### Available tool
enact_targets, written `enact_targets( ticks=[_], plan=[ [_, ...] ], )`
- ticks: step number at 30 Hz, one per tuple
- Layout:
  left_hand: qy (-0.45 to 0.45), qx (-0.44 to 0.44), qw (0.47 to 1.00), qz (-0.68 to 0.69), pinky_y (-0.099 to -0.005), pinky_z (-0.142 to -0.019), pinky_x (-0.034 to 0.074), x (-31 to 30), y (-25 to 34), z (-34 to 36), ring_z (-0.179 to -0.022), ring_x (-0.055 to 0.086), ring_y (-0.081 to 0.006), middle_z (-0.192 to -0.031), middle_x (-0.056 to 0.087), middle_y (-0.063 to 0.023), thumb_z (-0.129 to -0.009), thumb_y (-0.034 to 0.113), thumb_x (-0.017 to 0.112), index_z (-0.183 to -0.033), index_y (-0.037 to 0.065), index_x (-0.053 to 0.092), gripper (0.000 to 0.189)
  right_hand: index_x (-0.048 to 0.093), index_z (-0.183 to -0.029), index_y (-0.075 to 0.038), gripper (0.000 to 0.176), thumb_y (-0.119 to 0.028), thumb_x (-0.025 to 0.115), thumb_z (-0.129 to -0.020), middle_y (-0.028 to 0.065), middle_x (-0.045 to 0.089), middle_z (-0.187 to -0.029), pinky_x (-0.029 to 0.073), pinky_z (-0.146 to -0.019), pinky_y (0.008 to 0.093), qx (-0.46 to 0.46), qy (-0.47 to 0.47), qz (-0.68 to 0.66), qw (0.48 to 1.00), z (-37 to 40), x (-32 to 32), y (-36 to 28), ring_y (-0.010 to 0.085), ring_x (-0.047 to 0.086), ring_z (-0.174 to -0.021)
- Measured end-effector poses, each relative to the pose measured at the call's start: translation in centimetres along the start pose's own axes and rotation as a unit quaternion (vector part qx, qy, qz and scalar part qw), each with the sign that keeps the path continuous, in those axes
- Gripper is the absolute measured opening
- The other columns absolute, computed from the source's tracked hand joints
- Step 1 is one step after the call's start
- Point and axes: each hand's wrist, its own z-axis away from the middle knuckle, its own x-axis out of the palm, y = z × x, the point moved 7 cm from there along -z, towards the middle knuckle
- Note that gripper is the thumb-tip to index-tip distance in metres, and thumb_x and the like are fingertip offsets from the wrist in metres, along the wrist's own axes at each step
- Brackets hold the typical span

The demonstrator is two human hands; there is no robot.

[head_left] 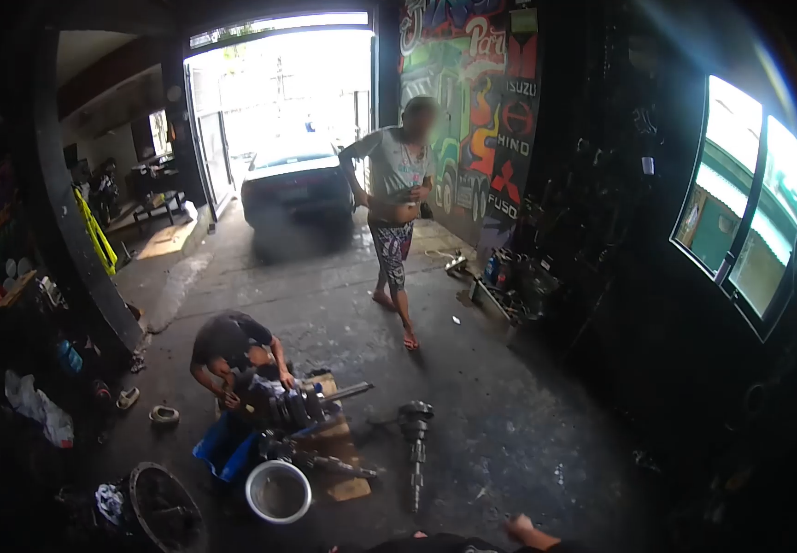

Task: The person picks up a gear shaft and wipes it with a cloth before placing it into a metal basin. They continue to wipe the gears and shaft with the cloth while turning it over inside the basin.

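right hand (531, 533) low, apart from everything; spread or closed, can't tell. left hand not made out. nearest thing: geared shaft (416, 450) on the floor (500, 433), thick end farther off. likely heavy there; best supported under the gears. leftward: metal basin (279, 498), co-worker (225, 343) bent over machine parts (297, 405).

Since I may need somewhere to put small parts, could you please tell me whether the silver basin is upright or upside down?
Upright: the silver basin shows its round opening and inside from above.
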Motion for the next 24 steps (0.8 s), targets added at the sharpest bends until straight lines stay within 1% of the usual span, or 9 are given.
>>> enact_targets(
  ticks=[2, 3, 4, 5, 7, 11, 16, 19, 24],
  plan=[
    [-0.004, -0.082, 0.993, 0.083, -0.0440, -0.091, 0.048, 0.2, 3.6, -3.2, -0.105, 0.061, -0.0356, -0.113, 0.065, -0.0204, -0.094, 0.038, 0.057, -0.114, 0.008, 0.065, 0.037, 0.065, -0.119, 0.004, 0.054, -0.042, 0.060, -0.090, 0.0237, 0.067, -0.120, 0.052, -0.096, 0.0441, 0.104, -0.021, -0.107, 0.989, -7.3, 0.2, 2.7, 0.0369, 0.064, -0.114],
    [-0.016, -0.160, 0.977, 0.138, -0.0400, -0.093, 0.051, -0.1, 4.3, -4.4, -0.105, 0.067, -0.0302, -0.108, 0.071, -0.0164, -0.087, 0.045, 0.068, -0.116, 0.010, 0.068, 0.045, 0.072, -0.092, -0.001, 0.032, -0.031, 0.061, -0.092, 0.0120, 0.073, -0.077, 0.057, -0.059, 0.0385, 0.076, 0.016, -0.140, 0.987, -10.3, -0.8, 3.3, 0.0235, 0.071, -0.062],
    [-0.002, -0.172, 0.968, 0.184, -0.0385, -0.092, 0.052, -0.9, 5.1, -4.7, -0.100, 0.070, -0.0298, -0.106, 0.073, -0.0152, -0.086, 0.048, 0.062, -0.105, 0.009, 0.073, 0.045, 0.067, -0.114, 0.004, 0.047, -0.037, 0.061, -0.090, 0.0245, 0.069, -0.114, 0.052, -0.095, 0.0446, 0.079, -0.039, -0.171, 0.981, -10.6, -3.5, 0.8, 0.0384, 0.066, -0.110],
    [-0.065, -0.168, 0.967, 0.182, -0.0370, -0.089, 0.053, -1.7, 6.1, -5.2, -0.100, 0.070, -0.0284, -0.105, 0.073, -0.0145, -0.086, 0.049, 0.063, -0.106, 0.009, 0.073, 0.046, 0.070, -0.107, 0.002, 0.037, -0.029, 0.060, -0.091, 0.0149, 0.074, -0.087, 0.057, -0.067, 0.0396, 0.015, 0.036, -0.147, 0.988, -12.2, -5.5, -1.3, 0.0266, 0.073, -0.076],
    [0.026, -0.149, 0.971, 0.184, -0.0375, -0.078, 0.054, -3.2, 5.4, -6.4, -0.085, 0.072, -0.0271, -0.086, 0.073, -0.0158, -0.085, 0.041, 0.063, -0.092, 0.003, 0.072, 0.039, 0.066, -0.121, 0.002, 0.048, -0.033, 0.062, -0.088, 0.0223, 0.071, -0.110, 0.056, -0.080, 0.0415, 0.008, 0.098, -0.139, 0.985, -12.7, -8.7, -5.9, 0.0347, 0.072, -0.095],
    [-0.053, -0.113, 0.991, 0.036, -0.0395, -0.078, 0.054, -3.4, 1.7, -8.5, -0.082, 0.071, -0.0332, -0.076, 0.070, -0.0180, -0.087, 0.040, 0.062, -0.083, 0.003, 0.071, 0.038, 0.065, -0.112, -0.002, 0.030, -0.025, 0.063, -0.093, 0.0081, 0.070, -0.087, 0.053, -0.064, 0.0311, -0.063, -0.014, -0.352, 0.934, -11.9, -4.5, -13.4, 0.0194, 0.066, -0.071],
    [-0.266, -0.278, 0.876, 0.290, -0.0439, -0.081, 0.054, -3.0, 2.8, -9.8, -0.083, 0.069, -0.0330, -0.092, 0.069, -0.0183, -0.092, 0.057, 0.057, -0.110, 0.000, 0.064, 0.061, 0.067, -0.118, -0.005, 0.030, -0.024, 0.061, -0.096, 0.0078, 0.074, -0.100, 0.055, -0.071, 0.0305, -0.150, -0.125, -0.159, 0.968, -4.4, 1.4, -18.3, 0.0150, 0.068, -0.077],
    [-0.248, -0.283, 0.899, 0.225, -0.0451, -0.081, 0.055, -2.5, 3.7, -13.3, -0.085, 0.069, -0.0348, -0.113, 0.065, -0.0230, -0.094, 0.059, 0.055, -0.126, -0.004, 0.052, 0.070, 0.069, -0.115, -0.006, 0.027, -0.024, 0.061, -0.096, 0.0067, 0.074, -0.098, 0.055, -0.070, 0.0299, 0.037, -0.194, -0.408, 0.892, -6.6, 1.7, -16.2, 0.0143, 0.068, -0.077],
    [-0.236, -0.452, 0.828, 0.234, -0.0424, -0.064, 0.058, -9.0, 8.5, -14.6, -0.090, 0.071, -0.0318, -0.108, 0.069, -0.0199, -0.095, 0.049, 0.058, -0.121, 0.002, 0.055, 0.053, 0.066, -0.115, -0.007, 0.024, -0.021, 0.058, -0.098, 0.0064, 0.073, -0.094, 0.054, -0.063, 0.0285, 0.136, -0.148, -0.259, 0.945, -13.5, -4.4, -13.4, 0.0135, 0.068, -0.074]
  ],
)
